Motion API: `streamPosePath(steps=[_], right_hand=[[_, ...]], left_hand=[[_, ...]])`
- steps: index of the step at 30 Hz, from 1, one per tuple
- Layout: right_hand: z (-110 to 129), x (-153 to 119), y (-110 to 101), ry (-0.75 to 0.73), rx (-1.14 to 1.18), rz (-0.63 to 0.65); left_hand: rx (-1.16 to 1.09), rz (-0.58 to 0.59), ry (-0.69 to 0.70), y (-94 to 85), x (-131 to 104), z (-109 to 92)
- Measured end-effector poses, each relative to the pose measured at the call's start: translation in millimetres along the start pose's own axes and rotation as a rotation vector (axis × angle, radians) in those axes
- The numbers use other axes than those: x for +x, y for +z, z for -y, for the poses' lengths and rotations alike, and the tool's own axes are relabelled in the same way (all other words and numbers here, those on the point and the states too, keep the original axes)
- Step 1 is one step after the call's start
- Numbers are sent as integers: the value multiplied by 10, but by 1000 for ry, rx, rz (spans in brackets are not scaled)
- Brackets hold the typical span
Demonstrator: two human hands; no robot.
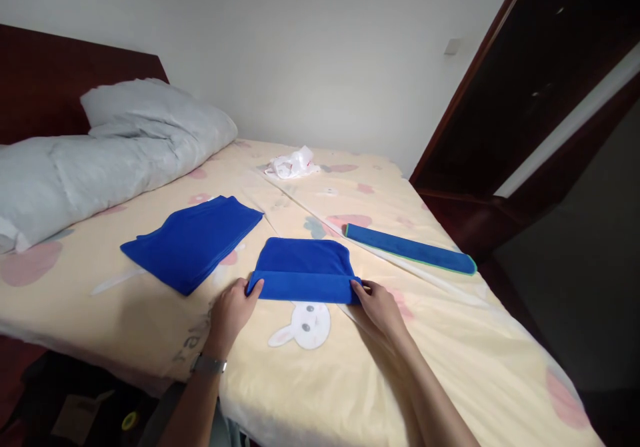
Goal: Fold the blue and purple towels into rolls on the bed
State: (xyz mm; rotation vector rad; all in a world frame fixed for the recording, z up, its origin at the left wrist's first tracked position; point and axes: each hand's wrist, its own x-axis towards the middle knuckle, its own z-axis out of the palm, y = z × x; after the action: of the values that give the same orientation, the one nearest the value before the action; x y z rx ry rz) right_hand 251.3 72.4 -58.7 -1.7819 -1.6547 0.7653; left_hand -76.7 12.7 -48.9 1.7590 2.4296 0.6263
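A blue cloth (305, 257) lies on the bed in front of me, its near part folded over into a flat band. My left hand (234, 310) pinches the left end of that band between thumb and fingers. At the opposite end, my right hand (379, 306) grips the band's right corner the same way. To the left sits a stack of blue cloths (193, 240), spread slightly at the edges. A long folded blue cloth with green edging (410, 248) rests to the right, apart from my hands.
The bed (300, 394) has a cream sheet with rabbit and fruit prints. A crumpled white plastic bag (294, 163) lies near the wall. A grey quilt (125, 147) is bunched at the left by the dark headboard (65, 87). A dark wooden cabinet (520, 94) stands at the right.
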Motion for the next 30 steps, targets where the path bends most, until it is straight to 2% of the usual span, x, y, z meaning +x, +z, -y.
streamPosePath(steps=[5,8,11,14,17,20,22,25,27,30], right_hand=[[24,15,81,35,18,-37],[32,7,102,9,109,-52],[24,-53,69,-65,289,-40],[-7,-208,-30,-82,347,39],[-48,-430,-188,-77,196,184],[-56,-635,-376,-182,-35,190],[-33,-730,-483,-314,-131,180],[14,-795,-557,-467,-180,311],[30,-791,-549,-507,-190,365],[14,-739,-504,-514,-121,349]], left_hand=[[-199,-73,-16,119,77,55],[-381,-106,-25,150,119,107],[-462,-106,-10,79,90,128],[-422,4,19,-64,-31,153],[-337,178,108,-206,-191,239],[-316,277,223,-325,-301,389],[-334,270,319,-394,-323,495],[-324,253,496,-447,-311,603],[-285,251,566,-426,-296,626],[-268,230,576,-335,-271,617]])
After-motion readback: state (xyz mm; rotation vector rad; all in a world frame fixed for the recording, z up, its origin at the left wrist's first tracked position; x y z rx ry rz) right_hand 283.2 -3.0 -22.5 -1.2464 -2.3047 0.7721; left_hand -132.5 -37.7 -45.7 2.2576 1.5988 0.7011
